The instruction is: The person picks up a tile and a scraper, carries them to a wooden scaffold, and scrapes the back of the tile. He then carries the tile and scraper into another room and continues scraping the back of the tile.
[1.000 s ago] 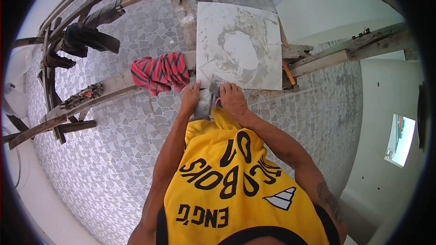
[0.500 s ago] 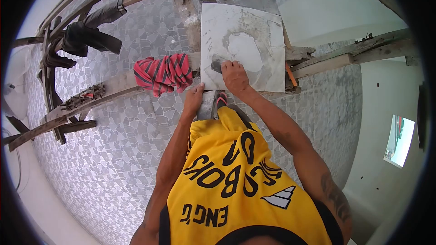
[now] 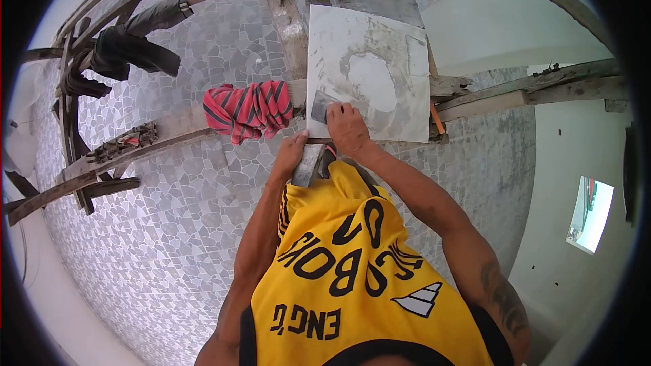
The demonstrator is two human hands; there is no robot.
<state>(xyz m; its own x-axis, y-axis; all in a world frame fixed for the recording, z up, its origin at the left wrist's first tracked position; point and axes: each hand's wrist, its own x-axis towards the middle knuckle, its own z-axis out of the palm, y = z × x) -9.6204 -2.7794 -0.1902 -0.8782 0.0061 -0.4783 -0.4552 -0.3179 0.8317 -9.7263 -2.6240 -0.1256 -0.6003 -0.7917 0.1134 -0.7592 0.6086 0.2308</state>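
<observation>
A white square tile (image 3: pixel 397 125) smeared with grey residue lies on planks in front of me, a pale patch near its middle. My right hand (image 3: pixel 347 126) grips a flat dark grey rectangular pad (image 3: pixel 320 108) that rests on the tile's lower left part. I cannot make out whether the pad is a sanding block or a scraper. At the tile's near left corner, my left hand (image 3: pixel 291 152) is closed on the edge, its fingertips partly hidden.
A red striped cloth (image 3: pixel 247 110) is draped over a wooden beam (image 3: pixel 180 125) left of the tile. Dark clothing (image 3: pixel 132 51) hangs on the timber frame farther left. More beams (image 3: pixel 502 102) run right. An orange strip (image 3: pixel 437 119) stands beside the tile. Stone-patterned flooring (image 3: pixel 169 230) lies below.
My right hand and the pad have slid slightly towards the tile's near edge. My left hand stays at the corner. The whole view has shifted a little.
</observation>
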